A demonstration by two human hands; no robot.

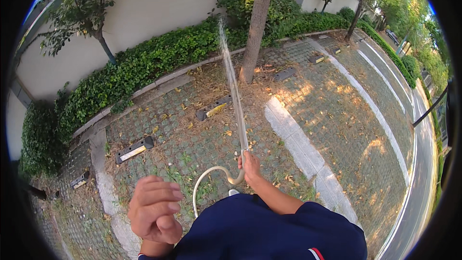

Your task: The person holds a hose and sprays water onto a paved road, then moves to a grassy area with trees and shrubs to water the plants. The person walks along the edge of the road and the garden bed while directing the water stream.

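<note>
My right hand [251,167] grips the end of a pale garden hose [213,169], with its thumb near the mouth. A jet of water [234,94] shoots from it, past the left side of a tree trunk [256,25], towards the green hedge [173,52] by the wall. The hose loops down to the left of my right hand and passes out of sight at my dark blue shirt. My left hand [155,209] is raised at the lower left with its fingers curled; nothing shows in it, and it is apart from the hose.
Wheel stops [135,149] with light and yellow bands stand on the grass-grid paving, among dry leaves. Pale stone strips [296,141] divide the parking bays. A low kerb [155,83] edges the hedge before a beige wall [162,3]. A road [420,187] runs along the right.
</note>
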